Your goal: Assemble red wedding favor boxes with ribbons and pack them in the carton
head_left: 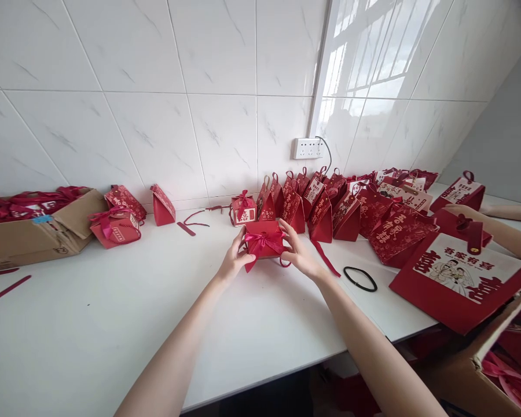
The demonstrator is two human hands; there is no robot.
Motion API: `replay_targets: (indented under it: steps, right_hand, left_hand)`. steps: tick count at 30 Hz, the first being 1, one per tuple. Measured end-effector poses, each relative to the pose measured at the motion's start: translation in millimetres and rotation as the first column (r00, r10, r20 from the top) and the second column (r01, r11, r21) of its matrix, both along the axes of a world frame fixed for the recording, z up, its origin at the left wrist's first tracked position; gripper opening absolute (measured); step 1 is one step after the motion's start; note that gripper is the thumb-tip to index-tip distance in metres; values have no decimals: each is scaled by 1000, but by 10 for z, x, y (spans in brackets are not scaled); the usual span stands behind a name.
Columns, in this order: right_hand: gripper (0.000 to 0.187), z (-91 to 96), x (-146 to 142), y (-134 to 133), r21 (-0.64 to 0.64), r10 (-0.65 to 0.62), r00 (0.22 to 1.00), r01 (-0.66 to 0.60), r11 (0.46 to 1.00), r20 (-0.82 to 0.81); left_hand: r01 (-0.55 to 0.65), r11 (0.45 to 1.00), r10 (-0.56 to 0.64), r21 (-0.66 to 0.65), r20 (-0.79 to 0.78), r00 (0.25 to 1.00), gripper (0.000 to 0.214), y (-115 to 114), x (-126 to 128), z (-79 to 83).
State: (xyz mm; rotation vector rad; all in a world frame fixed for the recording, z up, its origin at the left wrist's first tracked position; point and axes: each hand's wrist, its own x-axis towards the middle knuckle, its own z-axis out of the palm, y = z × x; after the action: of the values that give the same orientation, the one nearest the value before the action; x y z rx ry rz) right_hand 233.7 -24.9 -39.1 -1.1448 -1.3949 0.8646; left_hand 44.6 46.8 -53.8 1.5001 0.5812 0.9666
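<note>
A small red gift box (264,229) with a dark pink ribbon bow (264,243) on its front stands on the white table in front of me. My left hand (237,252) grips its left side, the thumb near the bow. On the opposite side my right hand (299,252) holds it with bent fingers. A cord loop (285,263) shows beneath the box near my right thumb. Just behind, a box with a white label and bow (244,209) stands close to my left fingertips.
Several red triangular boxes (320,223) stand in rows behind and right. A black ring (360,279) and a red strip (327,259) lie nearby. Cardboard boxes (39,240) flank the table. Another person's arm (514,237) reaches in beside a large red gift bag (451,301).
</note>
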Motion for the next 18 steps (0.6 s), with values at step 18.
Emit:
replay_targets:
  steps: [18]
  right_hand:
    - [72,80,-42,-76,55,-33,998,31,998,45]
  left_hand:
    - [-28,1000,28,7,-16,999,88,-45,-1,65]
